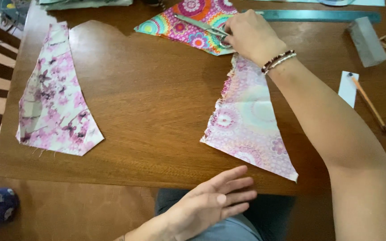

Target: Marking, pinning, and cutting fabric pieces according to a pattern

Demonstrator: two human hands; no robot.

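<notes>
A wooden table (157,102) carries a pink floral cloth (54,98) at its left, a pale patterned cloth (246,125) under the right forearm and a bright cloth (188,22) at the far edge. On the bright cloth lie the scissors (202,26), their handles gripped by the closed right hand (249,35). The left hand (211,203) hovers flat off the near edge, fingers spread, holding nothing.

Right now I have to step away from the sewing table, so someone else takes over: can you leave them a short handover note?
Right hand: on the scissors, which lie on the bright floral fabric at the far edge.
Left hand: open, empty, at the near table edge.
Pale frayed piece lies flat under the right forearm; pink butterfly piece lies at the left.
Done: three pieces laid out.
Left: no cut is under way.
</notes>
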